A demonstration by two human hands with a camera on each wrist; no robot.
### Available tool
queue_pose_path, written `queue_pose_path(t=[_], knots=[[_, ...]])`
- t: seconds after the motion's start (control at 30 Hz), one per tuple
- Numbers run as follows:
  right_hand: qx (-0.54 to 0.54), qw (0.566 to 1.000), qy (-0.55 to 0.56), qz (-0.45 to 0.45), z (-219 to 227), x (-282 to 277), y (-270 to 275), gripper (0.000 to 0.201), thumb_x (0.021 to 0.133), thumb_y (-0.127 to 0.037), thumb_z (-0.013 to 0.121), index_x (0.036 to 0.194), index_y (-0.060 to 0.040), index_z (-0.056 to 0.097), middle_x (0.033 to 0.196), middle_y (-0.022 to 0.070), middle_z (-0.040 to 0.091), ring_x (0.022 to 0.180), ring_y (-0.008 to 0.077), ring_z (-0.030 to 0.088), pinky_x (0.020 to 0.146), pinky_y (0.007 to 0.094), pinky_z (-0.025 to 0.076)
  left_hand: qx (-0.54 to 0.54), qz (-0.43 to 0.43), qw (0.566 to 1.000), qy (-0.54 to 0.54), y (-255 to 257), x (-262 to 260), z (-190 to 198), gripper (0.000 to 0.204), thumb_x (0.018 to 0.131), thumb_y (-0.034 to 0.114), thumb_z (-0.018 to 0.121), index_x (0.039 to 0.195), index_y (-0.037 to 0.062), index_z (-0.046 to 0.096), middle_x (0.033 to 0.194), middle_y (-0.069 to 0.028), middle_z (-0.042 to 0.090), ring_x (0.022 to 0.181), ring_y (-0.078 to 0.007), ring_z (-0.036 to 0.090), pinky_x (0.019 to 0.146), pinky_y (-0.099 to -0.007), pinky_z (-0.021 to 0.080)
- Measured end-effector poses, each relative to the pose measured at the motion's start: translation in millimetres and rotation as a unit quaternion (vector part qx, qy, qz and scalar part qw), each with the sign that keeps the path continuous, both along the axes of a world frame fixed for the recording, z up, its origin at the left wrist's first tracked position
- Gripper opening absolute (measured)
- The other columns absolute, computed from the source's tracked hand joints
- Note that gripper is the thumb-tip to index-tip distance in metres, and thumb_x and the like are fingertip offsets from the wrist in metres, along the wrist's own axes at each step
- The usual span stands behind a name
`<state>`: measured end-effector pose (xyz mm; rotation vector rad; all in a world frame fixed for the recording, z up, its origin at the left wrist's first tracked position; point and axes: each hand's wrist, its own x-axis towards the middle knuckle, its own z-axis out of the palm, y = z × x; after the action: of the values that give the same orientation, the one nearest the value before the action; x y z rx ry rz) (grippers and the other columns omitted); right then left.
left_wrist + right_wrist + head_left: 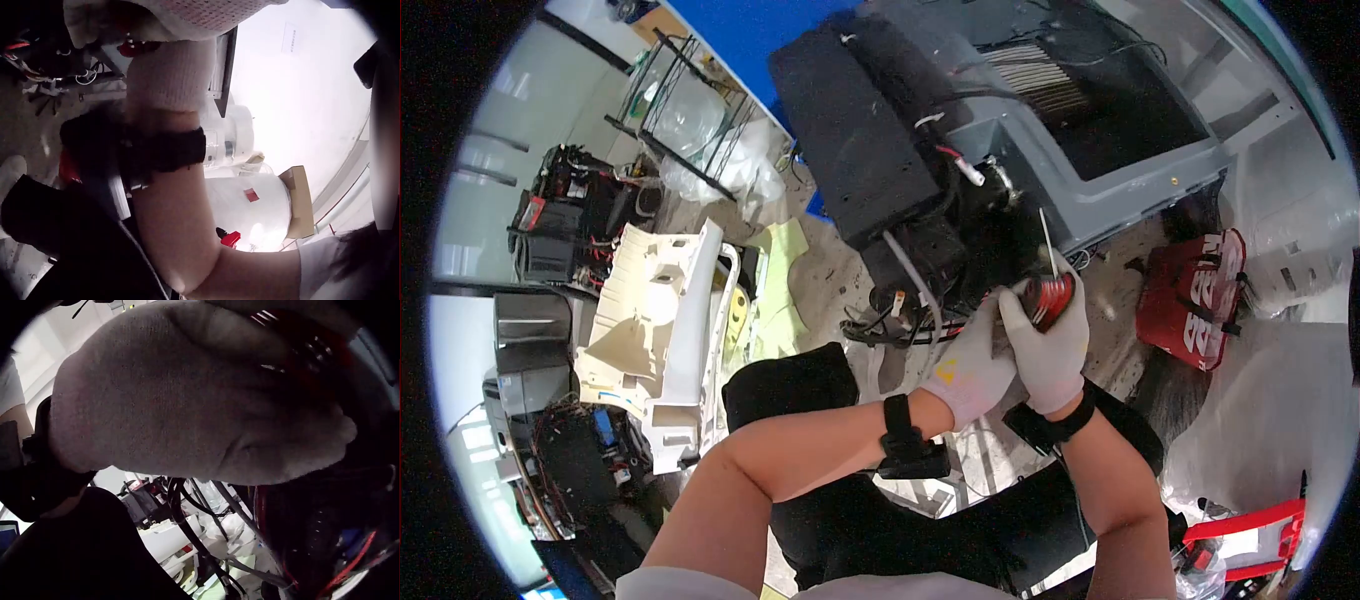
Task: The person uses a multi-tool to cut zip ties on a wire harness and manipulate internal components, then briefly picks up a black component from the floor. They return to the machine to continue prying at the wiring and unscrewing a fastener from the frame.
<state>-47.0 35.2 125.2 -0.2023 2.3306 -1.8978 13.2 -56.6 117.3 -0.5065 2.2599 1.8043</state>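
Both hands wear white knitted gloves and meet in front of the dark machine part. My right hand point(1050, 350) grips the red-and-black handle of a screwdriver point(1052, 298), its thin pale shaft pointing up and away. In the right wrist view the glossy red handle shows dimly beyond the glove. Close against the right hand is my left hand point(972, 372), fingers pointing forward, beside a bundle of dark cables point(890, 330); I cannot tell whether its fingertips hold anything. Ahead stands a grey housing point(1090, 200) with a wide dark opening and a red-and-white connector point(968, 170).
A long black box point(850, 130) lies along the housing's left side. On the floor to the left are a cream plastic panel point(655, 310) and a wire rack point(685, 110). A red bag point(1192, 300) stands at right, with a red frame point(1245, 540) nearer me.
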Motion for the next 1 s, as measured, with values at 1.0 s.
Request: queue_pose_path(t=[1.0], knots=[[-0.384, 0.846, -0.304, -0.213, 6.3, -58.2, 62.6, 0.022, 0.088, -0.014, 0.059, 0.107, -0.0039, 0.053, 0.091, 0.0021, 0.059, 0.077, 0.0110, 0.057, 0.070, 0.0269, 0.047, -0.557, -0.120, 0.789, 0.230, 4.0, -103.5, 101.9, 0.063, 0.067, 0.024, 0.077, 0.122, 0.0064, 0.052, 0.114, -0.0113, 0.053, 0.108, -0.0359, 0.043, 0.096, -0.0452, 0.034]])
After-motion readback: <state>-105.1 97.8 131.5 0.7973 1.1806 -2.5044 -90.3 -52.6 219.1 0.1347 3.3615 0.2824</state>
